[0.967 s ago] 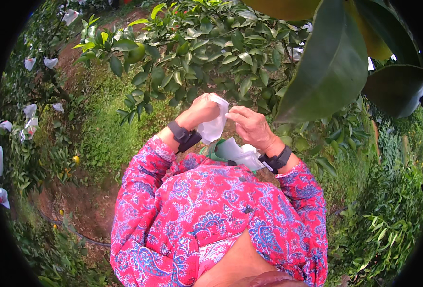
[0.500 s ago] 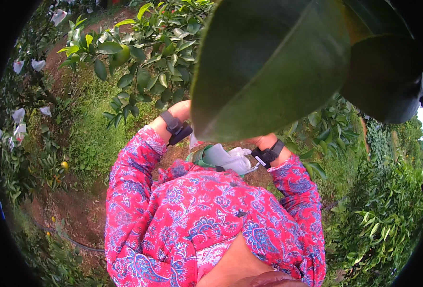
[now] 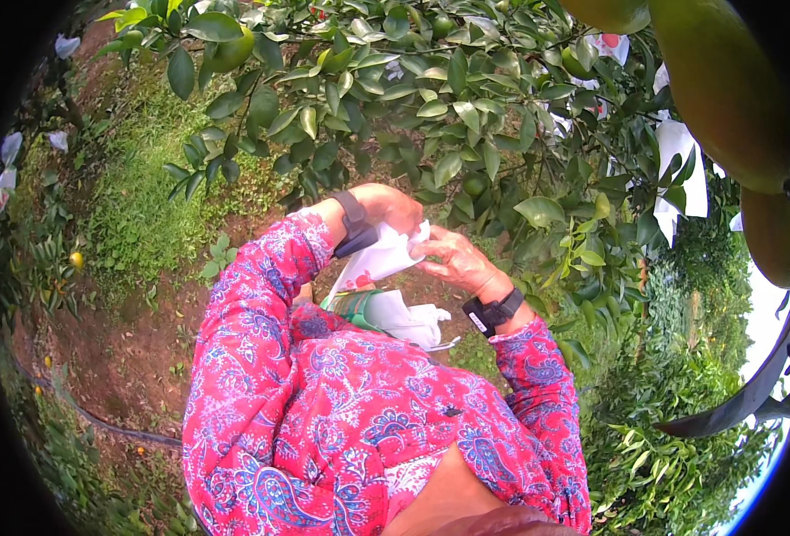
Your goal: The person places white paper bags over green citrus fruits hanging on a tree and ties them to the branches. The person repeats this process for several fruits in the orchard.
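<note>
A white paper fruit bag [image 3: 370,263] with red print hangs between my two hands, in front of my chest. My left hand [image 3: 397,211] is closed at its upper part, with its fingertips turned down and partly hidden by the paper. From the right, my right hand [image 3: 456,261] pinches the bag's edge between thumb and fingers. Both wrists carry dark straps with small black boxes. Just below the hands, a green pouch [image 3: 348,308] at my waist holds more white paper bags [image 3: 406,318], which stick out to the right.
Leafy citrus branches [image 3: 449,98] spread beyond my hands, with a green fruit [image 3: 232,51] at upper left. Large blurred fruits [image 3: 726,89] hang very close at upper right, and a dark leaf [image 3: 726,406] juts in at right. A white bag [image 3: 678,174] hangs among the branches.
The big leaf that covered my hands is out of the way, and the branches have shifted in view. Both hands and the white bag between them now show, the right hand further left.
</note>
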Available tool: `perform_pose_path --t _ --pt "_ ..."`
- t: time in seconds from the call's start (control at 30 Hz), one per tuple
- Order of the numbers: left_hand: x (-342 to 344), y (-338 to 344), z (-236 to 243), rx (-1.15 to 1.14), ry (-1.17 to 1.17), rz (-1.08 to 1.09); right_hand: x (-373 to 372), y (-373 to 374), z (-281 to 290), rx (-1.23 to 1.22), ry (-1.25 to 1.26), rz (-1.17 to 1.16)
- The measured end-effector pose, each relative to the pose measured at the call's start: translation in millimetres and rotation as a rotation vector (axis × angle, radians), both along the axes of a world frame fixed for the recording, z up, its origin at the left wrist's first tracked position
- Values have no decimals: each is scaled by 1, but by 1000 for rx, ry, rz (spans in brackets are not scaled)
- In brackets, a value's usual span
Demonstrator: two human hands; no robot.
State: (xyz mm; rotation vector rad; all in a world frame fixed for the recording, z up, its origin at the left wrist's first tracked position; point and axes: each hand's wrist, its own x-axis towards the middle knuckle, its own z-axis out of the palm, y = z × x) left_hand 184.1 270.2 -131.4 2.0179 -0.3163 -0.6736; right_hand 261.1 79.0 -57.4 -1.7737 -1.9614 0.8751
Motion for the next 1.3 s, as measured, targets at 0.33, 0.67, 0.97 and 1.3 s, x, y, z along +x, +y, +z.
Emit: perform_pose_path --t 0.33,0.67,0.97,1.3 --pt "104 -24 -26 2 -878 805 22 -36 -10 44 -251 -211" --pt "160 -33 -87 448 -452 750 48 -77 -35 112 -342 -404" --pt "172 10 27 751 -119 138 47 -56 -47 19 -164 -482" --pt "123 31 168 412 -9 59 28 5 23 13 -156 -681"
